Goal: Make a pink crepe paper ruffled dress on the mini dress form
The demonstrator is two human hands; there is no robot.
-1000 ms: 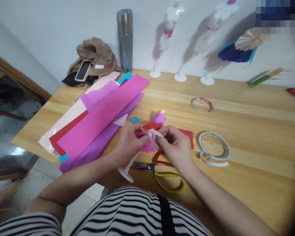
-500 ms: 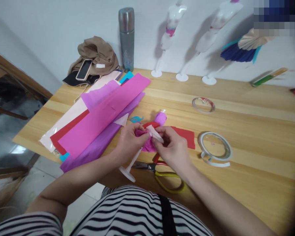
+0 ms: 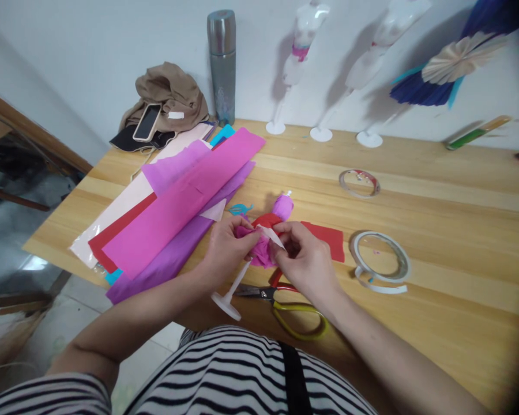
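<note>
A small white mannequin lies on the table, its round stand (image 3: 225,306) toward me. Purple paper (image 3: 282,206) covers its upper end, and a red piece (image 3: 266,220) wraps its middle. My left hand (image 3: 229,242) is closed, thumb and fingers pinching bunched pink crepe paper (image 3: 263,256) at the mannequin's lower part. Against that pink paper, my right hand (image 3: 311,259) pinches a short white strip (image 3: 269,233); whether it is tape or its backing I cannot tell. Scissors (image 3: 266,293) with red and yellow handles rest just below both hands.
Pink crepe paper (image 3: 177,207) and other coloured sheets are stacked at left. A red sheet (image 3: 326,241) and a white tape roll (image 3: 404,265) lie to the right, another tape ring (image 3: 376,187) behind. A steel flask (image 3: 224,75) and three mannequin stands (image 3: 275,128) line the wall.
The white strip has tilted and shifted slightly against the pink paper, and more of the red piece shows. Both hands stay almost in place, still pinching.
</note>
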